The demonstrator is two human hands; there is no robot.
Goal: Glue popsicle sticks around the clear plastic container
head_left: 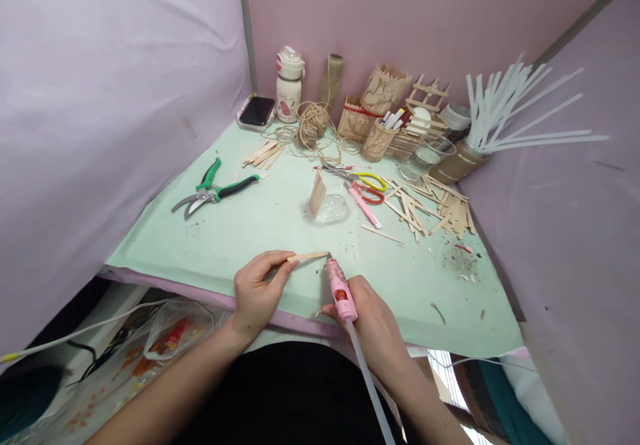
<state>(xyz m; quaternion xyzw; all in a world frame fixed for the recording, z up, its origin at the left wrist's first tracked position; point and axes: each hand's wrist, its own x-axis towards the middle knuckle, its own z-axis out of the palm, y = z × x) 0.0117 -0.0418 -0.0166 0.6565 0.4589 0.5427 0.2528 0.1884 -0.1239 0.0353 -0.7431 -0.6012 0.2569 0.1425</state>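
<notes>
Between the thumb and fingers of my left hand (263, 286) is one end of a wooden craft stick (307, 256), held roughly level above the table's front part. My right hand (373, 318) is wrapped round a pink hot glue gun (341, 293), its nozzle at the stick's far end. A long translucent glue stick (367, 371) runs out of the gun's back toward me. Just beyond my hands, a small wooden panel (317, 193) stands upright beside a clear plastic dish (334, 209).
Green-handled pruning shears (215, 190) lie at left. Scissors (367, 181), a pink pen-like tool (365, 207) and scattered craft sticks (415, 208) are at right. Along the back stand a bottle (289, 88), twine ball (313, 125), stick-covered holders (380, 139) and a tube of glue sticks (457, 161).
</notes>
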